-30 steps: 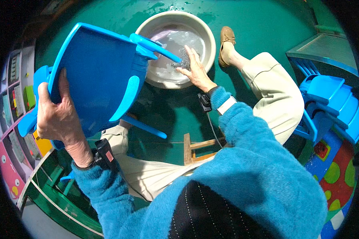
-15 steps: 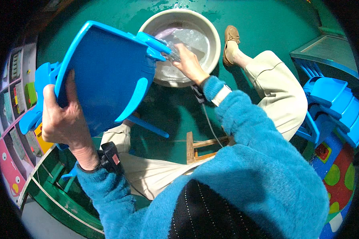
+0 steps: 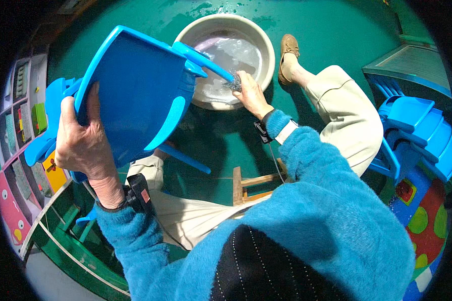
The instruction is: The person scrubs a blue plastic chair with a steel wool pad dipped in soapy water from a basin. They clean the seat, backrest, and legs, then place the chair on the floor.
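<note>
A small blue plastic chair [image 3: 135, 95] is held up tilted in front of me. My left hand [image 3: 83, 135] grips its left edge, thumb and fingers wrapped around the panel. At the end of one chair leg [image 3: 213, 67], my right hand [image 3: 251, 95] closes around a grey metal scouring pad [image 3: 234, 83], pressed against the leg. Just behind that leg stands a round cream-coloured basin [image 3: 270, 55] holding soapy water, with something pale purple inside it.
Stacked blue chairs [image 3: 419, 125] are at the right, below a grey metal-topped unit [image 3: 412, 65]. A wooden stool [image 3: 238, 186] is between my legs. Toy shelves [image 3: 22, 110] line the left. Wet patches mark the green floor [image 3: 331, 35].
My right hand has slid with the scouring pad to the right and slightly down, toward the tip of the chair leg. The left hand and chair have barely shifted.
</note>
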The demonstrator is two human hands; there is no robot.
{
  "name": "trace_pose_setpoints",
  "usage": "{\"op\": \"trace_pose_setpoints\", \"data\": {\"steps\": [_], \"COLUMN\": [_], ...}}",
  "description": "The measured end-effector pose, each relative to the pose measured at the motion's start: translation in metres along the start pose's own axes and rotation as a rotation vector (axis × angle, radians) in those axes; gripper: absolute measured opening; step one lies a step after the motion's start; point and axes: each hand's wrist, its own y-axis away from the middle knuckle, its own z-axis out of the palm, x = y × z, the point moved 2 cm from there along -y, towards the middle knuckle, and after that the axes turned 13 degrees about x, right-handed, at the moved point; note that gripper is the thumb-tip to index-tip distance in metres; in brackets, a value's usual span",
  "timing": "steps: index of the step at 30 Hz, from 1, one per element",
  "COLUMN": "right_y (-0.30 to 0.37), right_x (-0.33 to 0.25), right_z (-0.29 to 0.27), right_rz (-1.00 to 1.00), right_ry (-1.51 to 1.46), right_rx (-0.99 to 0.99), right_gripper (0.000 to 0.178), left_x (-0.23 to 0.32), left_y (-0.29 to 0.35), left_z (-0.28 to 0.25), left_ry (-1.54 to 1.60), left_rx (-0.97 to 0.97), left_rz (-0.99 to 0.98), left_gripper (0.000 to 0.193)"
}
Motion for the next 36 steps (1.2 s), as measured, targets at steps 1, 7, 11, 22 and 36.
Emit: {"op": "trace_pose_setpoints", "data": {"steps": [1, 7, 11, 22, 36], "right_y": [-0.001, -0.063, -0.019, -0.062, 0.054], "right_x": [-0.004, -0.057, -0.028, -0.056, 0.026], "right_z": [-0.002, 0.022, 0.0, 0.05, 0.006], "right_rz": [-0.065, -0.179, 0.009, -0.171, 0.128], "right_ry": [-0.035, -0.082, 0.02, -0.07, -0.032], "right_rx": [0.041, 0.018, 0.01, 0.278, 0.358], "right_gripper": [0.067, 0.066, 0.068, 0.057, 0.073], "left_x": [-0.001, 0.002, 0.005, -0.013, -0.027], "left_y": [0.0, -0.002, -0.006, -0.002, 0.0], "left_z": [0.001, -0.003, -0.001, 0.01, 0.021], "left_ry": [0.034, -0.105, -0.071, -0.158, -0.124], "left_rx": [0.038, 0.029, 0.006, -0.027, -0.05], "left_rz": [-0.01, 0.059, 0.035, -0.022, -0.012], "left_gripper": [0.037, 0.038, 0.038, 0.042, 0.043]}}
